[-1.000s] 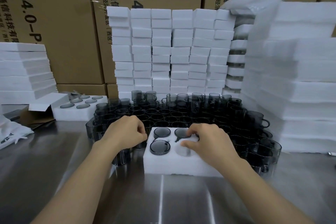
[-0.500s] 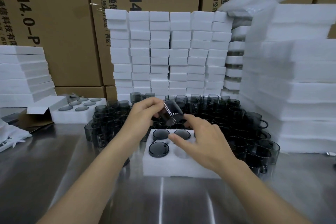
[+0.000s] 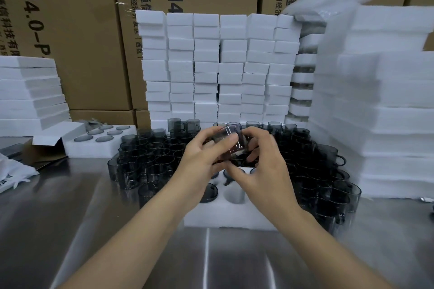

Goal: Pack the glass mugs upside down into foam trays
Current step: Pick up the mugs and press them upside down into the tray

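Observation:
My left hand and my right hand both grip one smoky glass mug, tilted in the air above the white foam tray on the steel table. The tray's near-right pocket shows white and empty. An upturned mug bottom fills the near-left pocket. The far pockets are mostly hidden behind my hands. A crowd of several loose grey mugs stands behind and to both sides of the tray.
A filled foam tray sits at the back left beside an open cardboard flap. Stacks of white foam blocks rise behind the mugs, with taller foam stacks on the right and more on the left. Cardboard boxes form the back wall.
My left hand lifted a mug from the pile at the left and carried it over the tray. My right hand left the tray and now grips the same mug.

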Demonstrator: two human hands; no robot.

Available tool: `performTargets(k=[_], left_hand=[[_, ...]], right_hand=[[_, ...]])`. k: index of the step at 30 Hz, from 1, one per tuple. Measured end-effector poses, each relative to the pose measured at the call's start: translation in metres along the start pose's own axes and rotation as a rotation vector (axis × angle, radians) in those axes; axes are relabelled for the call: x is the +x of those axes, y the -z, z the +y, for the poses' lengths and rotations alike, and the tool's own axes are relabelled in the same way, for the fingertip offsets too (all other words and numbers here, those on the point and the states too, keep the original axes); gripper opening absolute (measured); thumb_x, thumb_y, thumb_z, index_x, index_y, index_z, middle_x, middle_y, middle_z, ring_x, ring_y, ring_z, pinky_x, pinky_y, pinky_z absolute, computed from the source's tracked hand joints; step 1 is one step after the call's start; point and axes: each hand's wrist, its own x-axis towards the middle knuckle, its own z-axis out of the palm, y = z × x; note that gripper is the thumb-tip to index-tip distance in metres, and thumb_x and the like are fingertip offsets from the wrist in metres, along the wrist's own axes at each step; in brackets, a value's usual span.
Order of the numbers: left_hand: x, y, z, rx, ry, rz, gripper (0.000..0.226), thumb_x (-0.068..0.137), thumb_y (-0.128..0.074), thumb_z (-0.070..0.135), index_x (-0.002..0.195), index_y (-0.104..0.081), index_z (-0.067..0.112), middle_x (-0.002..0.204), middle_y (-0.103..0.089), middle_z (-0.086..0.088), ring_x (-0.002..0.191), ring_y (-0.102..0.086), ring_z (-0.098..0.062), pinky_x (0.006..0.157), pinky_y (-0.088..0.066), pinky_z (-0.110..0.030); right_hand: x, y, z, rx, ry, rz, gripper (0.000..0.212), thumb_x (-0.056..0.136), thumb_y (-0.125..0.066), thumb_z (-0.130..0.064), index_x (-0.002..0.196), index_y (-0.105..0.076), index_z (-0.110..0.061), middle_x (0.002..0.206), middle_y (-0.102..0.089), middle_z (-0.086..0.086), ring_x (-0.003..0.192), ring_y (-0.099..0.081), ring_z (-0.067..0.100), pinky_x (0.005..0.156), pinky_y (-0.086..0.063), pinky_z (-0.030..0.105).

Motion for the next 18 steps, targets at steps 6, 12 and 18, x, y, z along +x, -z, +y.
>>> performTargets(k=[6,12,18], left_hand=[[0.003,0.007,-0.001,-0.171,0.101,-0.144,0.04,0.085,-0.085,0.047,0.115,-0.083,0.022,0.11,-0.077,-0.001,0.095,-0.073,-0.015,0.082,-0.059,-0.025],[0.01,0.014,0.003,-0.053,-0.128,-0.102,0.05,0.086,-0.083,0.028,0.133,-0.074,0.013,0.132,-0.076,-0.012,0.123,-0.072,-0.025,0.104,-0.056,-0.037],[0.003,0.016,0.001,0.683,-0.574,-0.011,0.057,0.076,-0.085,0.023,0.129,-0.068,0.035,0.124,-0.073,0.019,0.124,-0.067,-0.01,0.096,-0.053,-0.02]], right_hand=[[0.005,0.003,-0.002,0.313,-0.149,-0.087,0.058,0.083,-0.076,-0.057,0.136,-0.058,-0.044,0.114,-0.065,-0.017,0.095,-0.069,0.01,0.074,-0.055,0.023],[0.01,0.01,-0.007,0.63,-0.217,-0.113,0.04,0.094,-0.057,-0.01,0.128,-0.07,-0.027,0.104,-0.079,0.0,0.086,-0.074,0.012,0.062,-0.052,0.015],[0.013,0.015,0.001,0.504,-0.175,0.054,0.027,0.107,-0.058,-0.001,0.122,-0.075,-0.016,0.112,-0.08,0.002,0.103,-0.077,0.023,0.081,-0.06,0.041]])
